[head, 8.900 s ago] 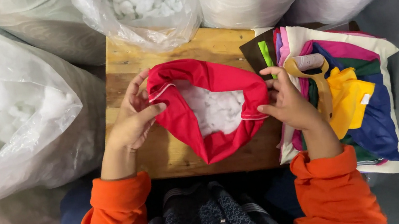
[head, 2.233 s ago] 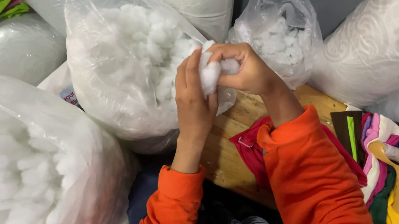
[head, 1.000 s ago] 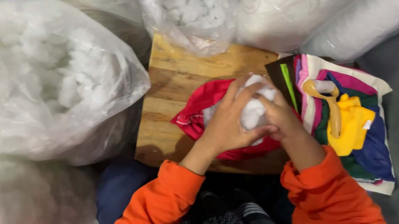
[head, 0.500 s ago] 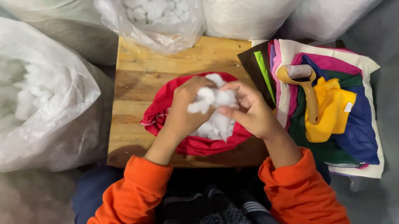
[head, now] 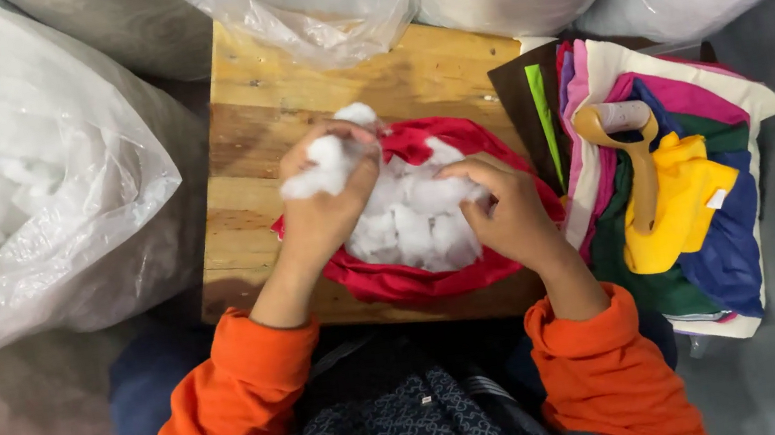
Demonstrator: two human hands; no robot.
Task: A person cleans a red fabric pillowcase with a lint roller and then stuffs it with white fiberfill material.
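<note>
A fluffy white clump of fibre stuffing [head: 327, 161] is gripped in the curled fingers of the left hand [head: 323, 206], above the left rim of a soft red fabric cover [head: 416, 279]. The cover, lying near the front edge of a rough wooden board [head: 262, 114], is seen heaped with lumpy white filling [head: 409, 225]. The right hand [head: 507, 216] is pressed into that filling, fingers bent. Folded coloured cloths [head: 699, 204] are stacked beside the board's right edge; crinkled clear plastic sacks of stuffing [head: 20, 188] are noted at the left.

Fluffy white stuffing [head: 414, 224], matt red cloth cover [head: 437, 279], rough wooden board [head: 289, 90].
</note>
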